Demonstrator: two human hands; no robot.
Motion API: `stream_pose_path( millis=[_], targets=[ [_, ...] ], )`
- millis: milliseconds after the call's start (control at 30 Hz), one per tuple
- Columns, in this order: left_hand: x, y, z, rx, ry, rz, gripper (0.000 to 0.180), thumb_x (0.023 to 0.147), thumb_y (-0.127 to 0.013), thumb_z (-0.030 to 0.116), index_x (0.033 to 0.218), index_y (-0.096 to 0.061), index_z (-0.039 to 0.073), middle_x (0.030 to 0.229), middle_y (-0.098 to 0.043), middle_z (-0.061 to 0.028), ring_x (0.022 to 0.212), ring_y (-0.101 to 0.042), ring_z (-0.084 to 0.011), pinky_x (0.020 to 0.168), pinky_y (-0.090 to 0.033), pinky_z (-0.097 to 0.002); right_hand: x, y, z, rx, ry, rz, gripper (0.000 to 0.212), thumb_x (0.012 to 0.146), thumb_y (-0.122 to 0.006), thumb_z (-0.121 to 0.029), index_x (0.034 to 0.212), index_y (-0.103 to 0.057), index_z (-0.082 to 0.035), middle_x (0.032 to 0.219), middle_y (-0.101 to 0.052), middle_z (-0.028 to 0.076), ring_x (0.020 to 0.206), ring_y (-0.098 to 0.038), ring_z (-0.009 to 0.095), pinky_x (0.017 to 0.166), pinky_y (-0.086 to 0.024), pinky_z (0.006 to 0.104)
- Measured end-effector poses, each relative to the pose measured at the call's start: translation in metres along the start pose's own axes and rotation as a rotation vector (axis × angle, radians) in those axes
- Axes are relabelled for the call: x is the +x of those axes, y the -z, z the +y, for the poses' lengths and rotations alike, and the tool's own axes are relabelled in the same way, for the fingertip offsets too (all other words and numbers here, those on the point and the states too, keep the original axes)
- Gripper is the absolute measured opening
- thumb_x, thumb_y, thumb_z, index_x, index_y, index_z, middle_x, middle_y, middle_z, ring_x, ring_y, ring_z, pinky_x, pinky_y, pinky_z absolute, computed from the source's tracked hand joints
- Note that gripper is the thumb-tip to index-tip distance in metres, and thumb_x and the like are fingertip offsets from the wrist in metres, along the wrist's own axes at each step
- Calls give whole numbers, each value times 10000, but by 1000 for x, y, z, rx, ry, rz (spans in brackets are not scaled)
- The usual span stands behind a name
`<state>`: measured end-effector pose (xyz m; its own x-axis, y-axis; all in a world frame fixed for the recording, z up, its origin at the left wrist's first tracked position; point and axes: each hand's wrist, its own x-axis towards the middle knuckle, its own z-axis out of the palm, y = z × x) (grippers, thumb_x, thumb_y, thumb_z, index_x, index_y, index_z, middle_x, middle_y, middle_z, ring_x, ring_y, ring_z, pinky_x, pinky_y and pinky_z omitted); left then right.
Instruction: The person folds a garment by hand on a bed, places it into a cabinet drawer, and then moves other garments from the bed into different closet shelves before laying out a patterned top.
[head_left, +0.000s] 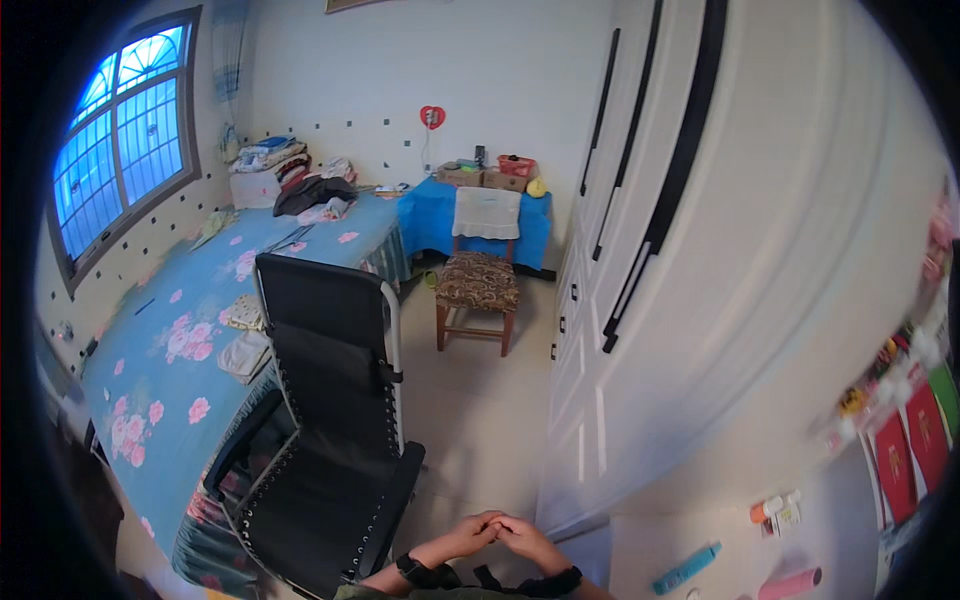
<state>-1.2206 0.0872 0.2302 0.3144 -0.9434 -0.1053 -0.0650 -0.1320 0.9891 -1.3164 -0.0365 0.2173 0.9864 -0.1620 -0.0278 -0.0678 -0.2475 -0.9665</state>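
My left hand (472, 536) and my right hand (526, 540) meet at the lower middle of the head view. Their fingers are closed and pressed together at the tips. Whether anything small lies between them is hidden. Dark bands circle both wrists. Just left of my hands stands a black reclining chair (325, 400) with a grey metal frame and armrests. To the right, below hand level, a white tabletop (640, 545) carries a blue tube (687, 569) and a pink bottle (790, 584).
A flowered blue bed (190, 290) fills the left, with folded bedding (270, 155) at its far end. White wardrobe doors (640, 330) rise on the right. Farther off, a wooden chair with a patterned seat (477, 282) stands before a blue-covered table (425, 215).
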Motion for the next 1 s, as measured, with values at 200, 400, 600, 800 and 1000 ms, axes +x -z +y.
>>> stream_pose_path(
  millis=[200,400,600,800,1000],
  targets=[
    [52,61,-14,-300,53,143,287,861,-411,186,1087,-439,12,794,-519,-28,682,-483,-79,637,-425,-215,104,22,14,65,-31,-176,155,823,-447,-112,905,-517,-1,756,-561,56,686,-508,107,639,-417,233],
    [160,142,-53,-398,-20,209,277,869,-387,193,1069,-445,11,770,-513,-32,658,-475,-80,606,-412,-211,231,59,42,55,-138,-166,137,817,-439,-103,869,-518,-3,744,-558,57,684,-518,120,639,-426,248],
    [270,218,-1,-196,-104,270,287,860,-381,204,1057,-467,13,908,-529,-74,827,-488,-128,708,-413,-242,340,123,27,-3,-82,24,119,813,-404,-55,844,-508,-7,759,-525,12,692,-489,88,619,-411,225],
    [404,261,13,-67,-212,282,300,847,-384,210,1051,-470,7,926,-547,-118,821,-516,-176,724,-412,-273,432,205,37,-26,68,240,78,771,-467,-45,821,-521,-21,765,-533,26,701,-469,108,628,-405,251],
    [488,312,36,84,-287,516,303,841,-367,238,1014,-489,22,851,-570,-131,770,-551,-208,686,-429,-304,532,257,21,223,89,191,103,795,-436,-63,818,-524,-14,733,-522,10,682,-464,90,602,-398,230]
  ],
)
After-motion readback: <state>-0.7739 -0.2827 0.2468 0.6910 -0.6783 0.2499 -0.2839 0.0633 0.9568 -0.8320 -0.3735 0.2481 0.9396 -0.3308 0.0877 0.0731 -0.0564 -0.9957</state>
